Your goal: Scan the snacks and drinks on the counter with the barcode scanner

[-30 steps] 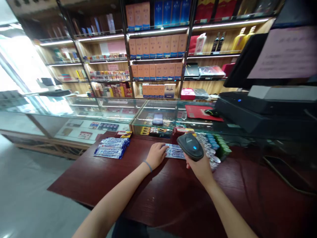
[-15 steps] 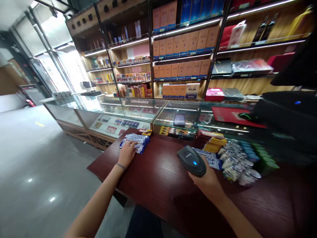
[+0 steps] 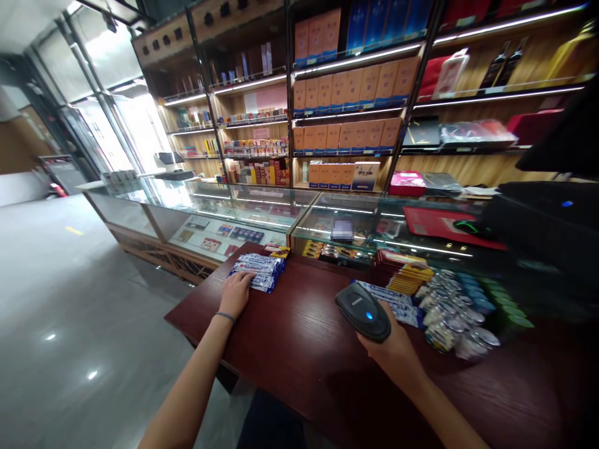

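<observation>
On the dark red wooden table (image 3: 299,349), a stack of blue-and-white foil packets (image 3: 262,267) lies near the left end. My left hand (image 3: 235,294) rests at the stack's near left corner, its fingers laid over the edge of the packets and not gripping visibly. A black barcode scanner (image 3: 362,312) with a lit blue light is held in my right hand (image 3: 390,349), over the right half of the table. Behind the scanner lie more blue-and-white foil packets (image 3: 395,304), partly covered by it.
To the right stand yellow-and-red packs (image 3: 405,274), clear jars with silver lids (image 3: 452,312), blue cans (image 3: 472,290) and green cans (image 3: 508,302). A glass display counter (image 3: 224,202) runs behind the table. Dark equipment (image 3: 538,212) blocks the far right.
My left hand has drawn back slightly toward me and to the left, from on top of the packets to their near edge. The right hand and scanner hold nearly the same place.
</observation>
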`<state>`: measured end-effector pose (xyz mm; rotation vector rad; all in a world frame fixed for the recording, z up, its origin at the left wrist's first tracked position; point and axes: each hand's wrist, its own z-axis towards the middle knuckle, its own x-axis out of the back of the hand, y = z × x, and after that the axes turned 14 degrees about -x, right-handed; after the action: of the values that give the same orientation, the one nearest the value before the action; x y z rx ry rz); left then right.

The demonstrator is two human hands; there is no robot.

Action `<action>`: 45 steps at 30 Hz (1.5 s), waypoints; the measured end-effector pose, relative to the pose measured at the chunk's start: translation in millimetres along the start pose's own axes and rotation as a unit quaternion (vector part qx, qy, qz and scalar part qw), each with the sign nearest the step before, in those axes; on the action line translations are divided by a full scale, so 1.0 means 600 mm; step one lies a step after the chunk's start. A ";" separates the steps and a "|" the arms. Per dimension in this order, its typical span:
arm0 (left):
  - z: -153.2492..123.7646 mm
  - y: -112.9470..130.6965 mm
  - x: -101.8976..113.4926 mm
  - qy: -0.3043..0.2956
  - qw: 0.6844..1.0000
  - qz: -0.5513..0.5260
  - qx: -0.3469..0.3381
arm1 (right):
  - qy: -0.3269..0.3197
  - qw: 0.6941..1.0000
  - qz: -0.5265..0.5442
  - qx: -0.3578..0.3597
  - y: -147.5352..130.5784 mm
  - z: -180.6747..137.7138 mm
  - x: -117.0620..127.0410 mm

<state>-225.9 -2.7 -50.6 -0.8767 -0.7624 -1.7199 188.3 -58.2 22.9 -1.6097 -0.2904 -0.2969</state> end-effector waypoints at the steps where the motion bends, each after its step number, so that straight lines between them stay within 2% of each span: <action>1: 0.000 0.001 0.001 -0.001 1.000 0.002 0.000 | -0.001 1.000 -0.002 -0.001 0.000 0.000 0.000; 8: 0.010 0.023 0.016 -0.004 1.000 0.016 -0.009 | -0.002 1.000 -0.002 -0.008 0.005 0.004 0.003; 12: 0.037 0.059 0.024 0.070 0.992 -0.093 -0.045 | 0.000 1.000 0.018 -0.001 0.005 0.006 0.007; 15: 0.080 0.109 0.014 0.148 0.960 -0.238 -0.016 | 0.006 1.000 0.028 -0.006 0.003 0.007 0.011; 17: 0.117 0.153 -0.003 0.178 0.912 -0.367 0.048 | 0.012 0.999 0.039 -0.004 0.003 0.008 0.014; 20: 0.171 0.230 -0.037 0.162 0.786 -0.571 0.172 | 0.023 0.998 0.054 0.008 0.004 0.011 0.018; 22: 0.193 0.281 -0.060 0.148 0.709 -0.651 0.227 | 0.037 0.998 0.058 0.016 0.007 0.014 0.023; 24: 0.199 0.324 -0.080 0.135 0.661 -0.694 0.253 | 0.052 0.997 0.056 0.023 0.009 0.018 0.030; 26: 0.192 0.353 -0.093 0.111 0.636 -0.721 0.252 | 0.063 0.997 0.042 0.030 0.010 0.023 0.038; 28: 0.179 0.364 -0.102 0.085 0.621 -0.737 0.254 | 0.072 0.997 0.014 0.031 0.011 0.026 0.046; 31: 0.163 0.360 -0.106 0.065 0.611 -0.744 0.262 | 0.072 0.996 -0.041 0.019 0.013 0.031 0.056; 37: 0.160 0.348 -0.107 0.066 0.618 -0.738 0.262 | 0.034 0.992 -0.111 0.050 0.028 0.037 0.060; 42: 0.160 0.350 -0.107 0.045 0.634 -0.725 0.267 | -0.004 0.986 -0.148 0.074 0.038 0.043 0.061; 45: 0.160 0.351 -0.105 0.053 0.626 -0.730 0.268 | 0.017 0.989 -0.131 0.063 0.035 0.043 0.059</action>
<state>8.0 47.7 -35.1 0.5915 -2.0932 -2.5067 229.0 -33.4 14.7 -1.4408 -0.4872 -0.4961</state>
